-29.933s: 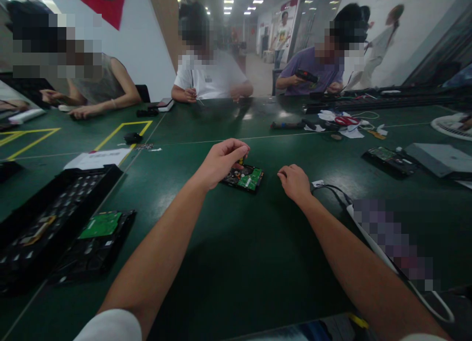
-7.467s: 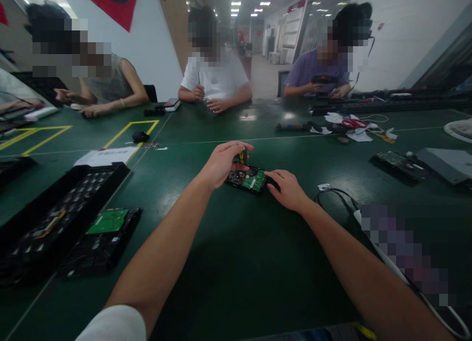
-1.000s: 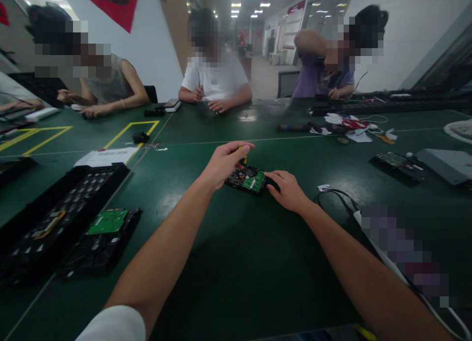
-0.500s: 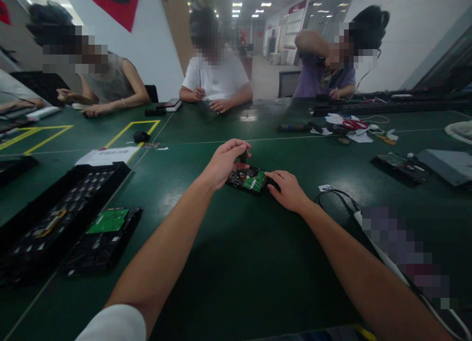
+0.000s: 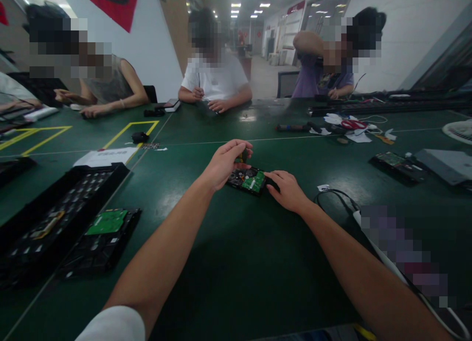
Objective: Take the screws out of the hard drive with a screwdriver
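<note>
While you're looking down from the head view, your left hand (image 5: 224,163) has its fingers clenched around a small yellow-and-black screwdriver (image 5: 241,157), right over the far-left corner of the hard drive (image 5: 248,179). The drive lies flat mid-counter (image 5: 236,262), green board up. Your right hand (image 5: 287,188) isn't gripping; its loose fingers just touch the drive's right edge. A black tray (image 5: 55,208) sits well off left, and a cable (image 5: 334,194) lies near your right wrist.

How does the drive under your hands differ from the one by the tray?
Middle drive: right hand on its edge, left hand holding a screwdriver over it; tray-side drive lies untouched. Middle drive sits mid-table; tray-side drive beside the black tray. Both show green boards.
</note>
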The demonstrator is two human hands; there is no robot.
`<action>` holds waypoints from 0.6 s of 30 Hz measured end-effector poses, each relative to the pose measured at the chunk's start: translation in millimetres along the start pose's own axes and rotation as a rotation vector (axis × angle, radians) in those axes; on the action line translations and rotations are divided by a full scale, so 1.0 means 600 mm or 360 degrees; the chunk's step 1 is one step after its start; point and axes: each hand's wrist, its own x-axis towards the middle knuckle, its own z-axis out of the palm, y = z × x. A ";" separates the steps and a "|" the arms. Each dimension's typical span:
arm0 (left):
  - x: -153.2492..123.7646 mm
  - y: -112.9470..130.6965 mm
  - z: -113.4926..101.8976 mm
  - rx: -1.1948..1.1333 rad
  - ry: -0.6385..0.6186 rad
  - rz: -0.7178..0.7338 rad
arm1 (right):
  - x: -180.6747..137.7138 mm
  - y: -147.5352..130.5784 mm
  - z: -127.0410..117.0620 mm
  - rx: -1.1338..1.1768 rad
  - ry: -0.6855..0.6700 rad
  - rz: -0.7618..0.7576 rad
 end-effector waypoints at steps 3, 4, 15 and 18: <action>0.000 -0.002 -0.001 0.0137 0.0049 0.0053 | -0.001 0.003 0.002 0.0005 -0.0009 0.0006; 0.001 -0.003 -0.002 0.0196 0.0047 0.0072 | -0.001 0.003 0.003 0.0005 -0.0011 0.0007; 0.002 -0.005 -0.002 0.0152 -0.0017 0.0015 | 0.001 0.001 0.001 -0.0013 0.0004 -0.0005; 0.000 -0.002 0.001 0.0065 -0.0015 -0.0018 | 0.000 0.002 0.001 -0.0015 0.0003 -0.0001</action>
